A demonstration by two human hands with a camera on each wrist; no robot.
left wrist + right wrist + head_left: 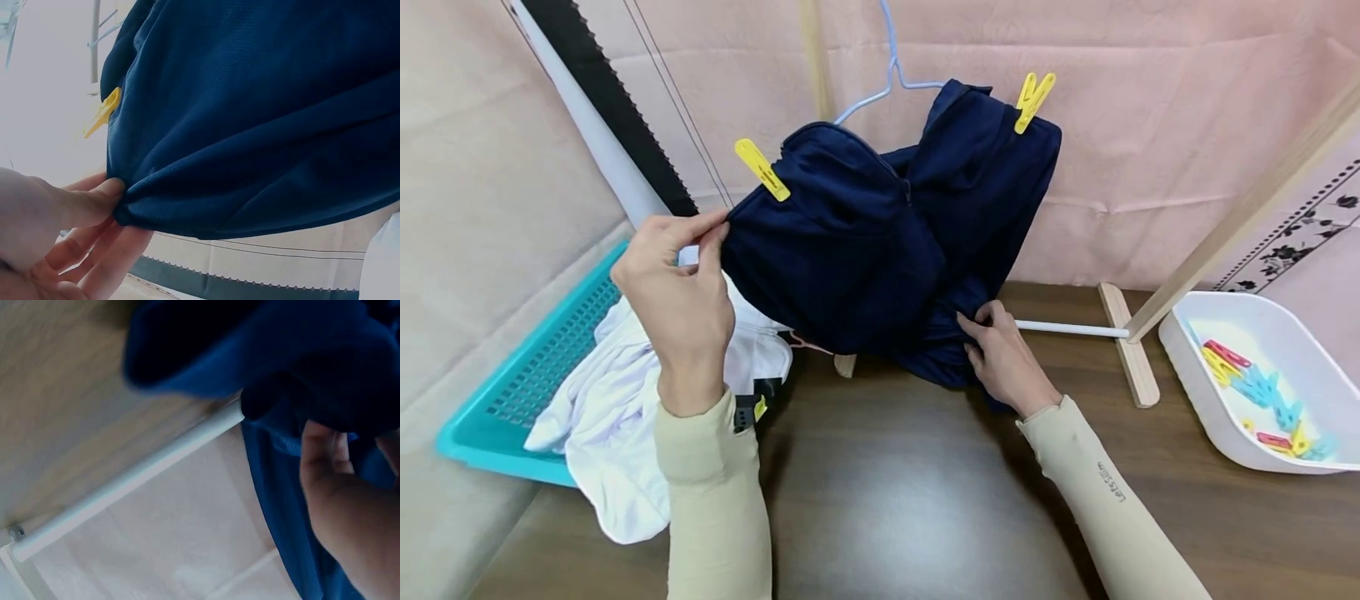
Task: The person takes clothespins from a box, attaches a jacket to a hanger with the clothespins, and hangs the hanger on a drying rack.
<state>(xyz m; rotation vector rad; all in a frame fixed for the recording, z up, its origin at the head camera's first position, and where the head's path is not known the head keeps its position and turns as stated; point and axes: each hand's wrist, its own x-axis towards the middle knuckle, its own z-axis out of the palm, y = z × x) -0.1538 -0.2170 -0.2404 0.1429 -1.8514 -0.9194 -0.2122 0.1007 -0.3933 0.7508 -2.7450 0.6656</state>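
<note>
A navy blue zip-up garment (850, 242) hangs from a light blue hanger (891, 75), its short zip open at the neck. Two yellow clothespins grip its shoulders, one on the left (763, 170) and one on the right (1034, 103). My left hand (681, 292) pinches the garment's left edge between thumb and fingers and holds it out to the side; the left wrist view shows the cloth bunched at the fingertips (114, 187). Low on the right, my right hand (1003, 354) grips folds of the same cloth. In the right wrist view its fingertips are partly hidden by the fabric.
On the left, a teal basket (535, 392) holds white clothes (625, 400). A white tub (1195, 375) with several coloured clothespins (1262, 387) stands at the right. A wooden rack post (1240, 225) with a white crossbar (1071, 329) rises beside it on the brown table (880, 492).
</note>
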